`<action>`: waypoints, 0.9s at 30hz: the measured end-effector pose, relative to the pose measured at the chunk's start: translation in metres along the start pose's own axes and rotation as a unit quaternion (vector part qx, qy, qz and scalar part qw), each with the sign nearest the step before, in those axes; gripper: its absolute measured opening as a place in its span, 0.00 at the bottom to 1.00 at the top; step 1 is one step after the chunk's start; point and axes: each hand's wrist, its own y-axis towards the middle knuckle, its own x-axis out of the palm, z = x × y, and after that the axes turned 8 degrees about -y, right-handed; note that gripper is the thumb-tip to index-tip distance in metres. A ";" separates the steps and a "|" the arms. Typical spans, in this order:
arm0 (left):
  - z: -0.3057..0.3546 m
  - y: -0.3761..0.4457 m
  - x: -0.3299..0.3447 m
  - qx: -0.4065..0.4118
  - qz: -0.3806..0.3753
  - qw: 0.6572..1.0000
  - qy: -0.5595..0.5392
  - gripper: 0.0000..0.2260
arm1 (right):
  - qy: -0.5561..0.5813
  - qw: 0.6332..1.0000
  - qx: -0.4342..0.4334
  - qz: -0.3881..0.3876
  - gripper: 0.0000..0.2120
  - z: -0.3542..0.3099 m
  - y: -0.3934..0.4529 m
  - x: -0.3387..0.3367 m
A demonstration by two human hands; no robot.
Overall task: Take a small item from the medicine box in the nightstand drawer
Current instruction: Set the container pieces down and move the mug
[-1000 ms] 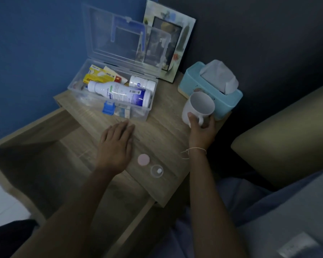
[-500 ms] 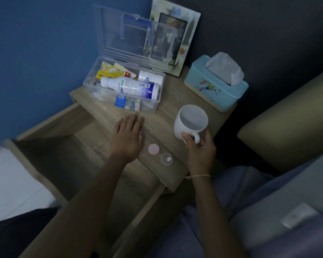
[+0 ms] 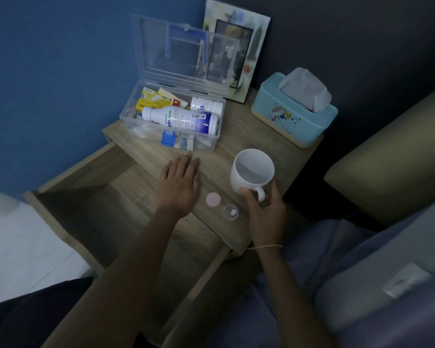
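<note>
Head view: pill (image 3: 233,212) (in a clear cup (image 3: 230,212)) lies between flat left hand (image 3: 180,187) and right hand (image 3: 265,214) gripping mug (image 3: 251,172)

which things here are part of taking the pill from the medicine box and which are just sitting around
Part of the job:
medicine box, open on the nightstand
small clear cup with a pill in it
pink cap
white mug, held by the right hand
open drawer
left hand, flat on the nightstand

Just lying about:
tissue box
picture frame
</note>
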 end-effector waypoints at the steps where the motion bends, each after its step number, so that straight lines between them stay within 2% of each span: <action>1: 0.000 0.000 0.000 -0.001 -0.001 1.000 -0.002 0.22 | -0.024 1.000 0.002 0.014 0.26 0.001 -0.001 0.000; 4: 0.001 0.001 -0.004 -0.006 -0.023 1.000 -0.010 0.21 | -0.075 0.996 -0.014 0.040 0.16 0.004 -0.005 -0.001; 9: 0.009 -0.003 -0.029 -0.010 -0.092 0.994 -0.052 0.22 | -0.039 0.999 0.017 0.004 0.20 -0.003 -0.011 -0.010; 12: 0.015 -0.021 -0.056 -0.021 -0.046 0.996 -0.073 0.23 | -0.050 0.997 -0.033 0.047 0.21 -0.017 -0.018 -0.019; 15: 0.021 -0.037 -0.080 -0.024 0.007 0.998 -0.062 0.20 | -0.076 0.983 -0.144 0.090 0.10 -0.037 -0.026 -0.026; 17: 0.026 -0.046 -0.097 -0.024 0.039 0.997 -0.064 0.19 | -0.069 0.976 -0.196 0.069 0.04 -0.054 -0.028 -0.027; 21: 0.030 -0.058 -0.127 -0.011 0.106 0.990 -0.093 0.15 | -0.051 0.965 -0.256 0.003 0.06 -0.087 -0.028 -0.021; 24: 0.024 -0.052 -0.147 -0.012 0.120 0.987 -0.104 0.14 | -0.046 0.954 -0.295 -0.002 0.07 -0.112 -0.017 -0.013; 27: 0.013 -0.027 -0.163 -0.014 0.122 0.987 -0.105 0.15 | -0.039 0.954 -0.297 -0.022 0.03 -0.139 0.011 0.001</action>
